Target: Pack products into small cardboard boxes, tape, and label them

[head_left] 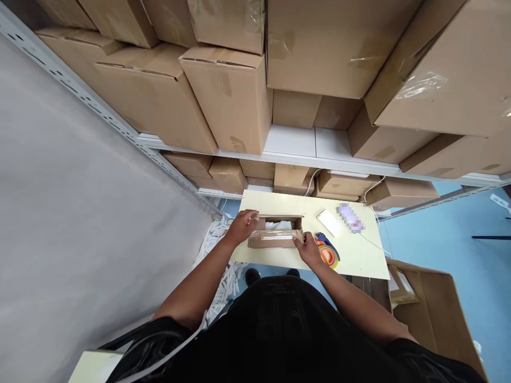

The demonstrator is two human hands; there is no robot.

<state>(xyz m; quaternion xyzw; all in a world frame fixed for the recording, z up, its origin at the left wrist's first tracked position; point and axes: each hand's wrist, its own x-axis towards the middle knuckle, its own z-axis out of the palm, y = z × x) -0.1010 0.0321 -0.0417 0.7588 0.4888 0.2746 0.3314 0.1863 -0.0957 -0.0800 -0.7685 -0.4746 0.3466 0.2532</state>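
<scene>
A small brown cardboard box [255,241] lies on the pale yellow table, with its top open along the far side. Something white [279,225], its kind unclear, shows inside. Clear tape and a white label strip cover the near flap. At the box's left end, my left hand [242,226] has its fingers bent over the far corner. My right hand [310,251] grips the right end, thumb on the near flap and fingers round the side. Just right of that hand lies a blue and orange tape dispenser [328,254].
On the table [359,260] lie a white flat box [329,222] and a blurred-out phone [350,217] with a cable. Shelves [293,141] packed with large cartons [229,101] rise behind. An open carton [435,303] stands at the lower right; paper strips [225,274] litter the floor left.
</scene>
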